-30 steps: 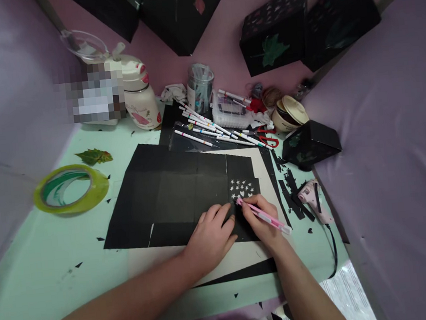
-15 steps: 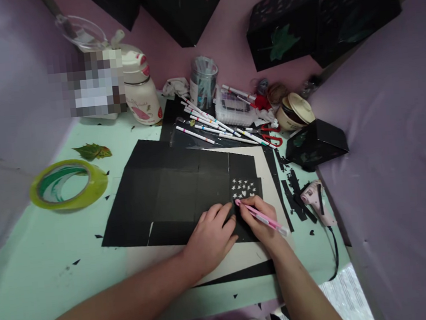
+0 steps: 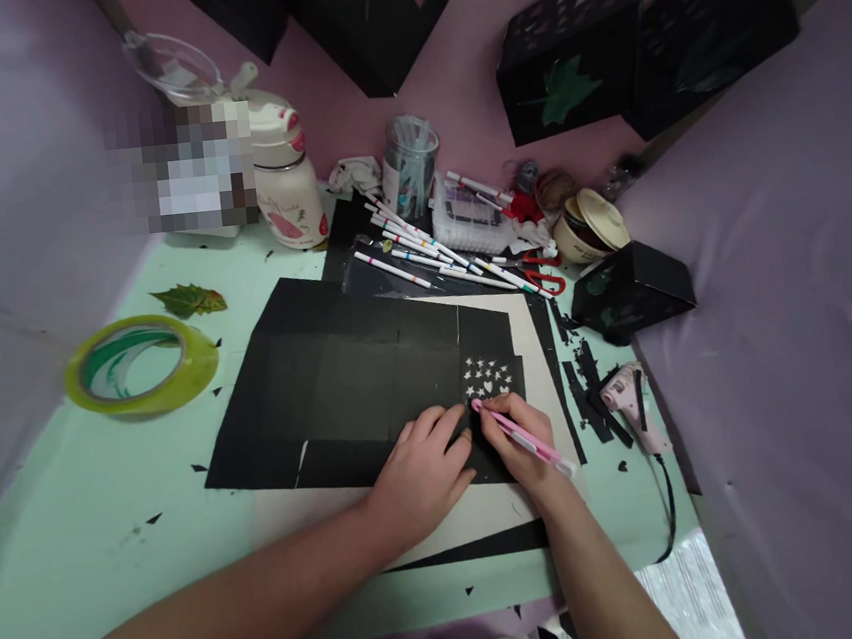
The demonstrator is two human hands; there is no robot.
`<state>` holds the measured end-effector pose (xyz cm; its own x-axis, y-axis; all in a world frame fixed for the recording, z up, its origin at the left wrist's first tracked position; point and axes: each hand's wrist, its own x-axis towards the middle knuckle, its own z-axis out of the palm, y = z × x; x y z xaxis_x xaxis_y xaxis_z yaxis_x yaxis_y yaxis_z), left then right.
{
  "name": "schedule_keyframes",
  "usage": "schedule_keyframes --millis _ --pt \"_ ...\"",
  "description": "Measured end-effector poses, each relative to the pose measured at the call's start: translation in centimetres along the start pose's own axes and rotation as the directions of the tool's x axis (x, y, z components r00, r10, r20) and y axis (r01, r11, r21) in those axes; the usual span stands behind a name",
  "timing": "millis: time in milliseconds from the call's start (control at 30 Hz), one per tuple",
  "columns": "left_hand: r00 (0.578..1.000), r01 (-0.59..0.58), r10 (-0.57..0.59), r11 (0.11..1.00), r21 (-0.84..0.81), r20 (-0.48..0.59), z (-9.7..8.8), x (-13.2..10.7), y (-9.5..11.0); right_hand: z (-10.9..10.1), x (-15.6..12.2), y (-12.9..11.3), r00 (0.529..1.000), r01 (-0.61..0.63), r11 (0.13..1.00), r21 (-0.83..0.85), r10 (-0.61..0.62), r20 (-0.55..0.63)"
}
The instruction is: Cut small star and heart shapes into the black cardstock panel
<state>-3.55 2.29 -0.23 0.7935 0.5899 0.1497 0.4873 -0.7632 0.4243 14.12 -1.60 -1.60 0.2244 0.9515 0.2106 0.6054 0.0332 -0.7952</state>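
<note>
A large sheet of black card (image 3: 341,378) with fold lines lies on pale backing paper (image 3: 316,516). Small star and heart cut-outs (image 3: 487,376) show white near its right side. My left hand (image 3: 429,470) lies on the card with fingers spread, its fingertips just left of the tool's tip. Pinched in my right hand (image 3: 520,436) is a slim pink pen-shaped craft knife (image 3: 534,442). Its pink tip meets the card just below the cut-outs; the blade itself is too small to make out.
A yellow-green tape roll (image 3: 200,366) and a leaf (image 3: 190,300) lie left. Behind are several white markers (image 3: 391,269), a bottle (image 3: 290,197), a jar of glue sticks (image 3: 411,165) and red-handled scissors (image 3: 547,280). Black scraps (image 3: 590,399) and a pink glue gun (image 3: 634,405) lie right.
The view has shifted very slightly. Both hands and the craft knife stay in almost the same place on the card.
</note>
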Motion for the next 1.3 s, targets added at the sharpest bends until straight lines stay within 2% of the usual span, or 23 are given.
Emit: schedule_keyframes --millis 300,733,900,1300 --pt "1.0 0.004 -0.004 1.0 -0.007 -0.004 -0.09 0.05 0.01 -0.1 -0.01 -0.07 0.999 -0.013 0.999 0.034 0.012 0.033" --pt "1.0 0.007 -0.007 1.0 -0.022 0.002 -0.05 0.08 0.01 0.07 0.01 0.1 1.0 0.021 0.999 0.047 -0.022 0.014" --pt "1.0 0.005 -0.005 1.0 0.002 -0.011 0.02 0.06 0.02 0.08 -0.09 0.08 1.0 -0.019 1.0 0.008 0.019 0.004" --pt "1.0 0.003 -0.003 1.0 0.008 0.006 -0.03 0.07 -0.01 0.02 0.04 0.06 0.999 -0.021 1.0 0.018 0.021 0.024"
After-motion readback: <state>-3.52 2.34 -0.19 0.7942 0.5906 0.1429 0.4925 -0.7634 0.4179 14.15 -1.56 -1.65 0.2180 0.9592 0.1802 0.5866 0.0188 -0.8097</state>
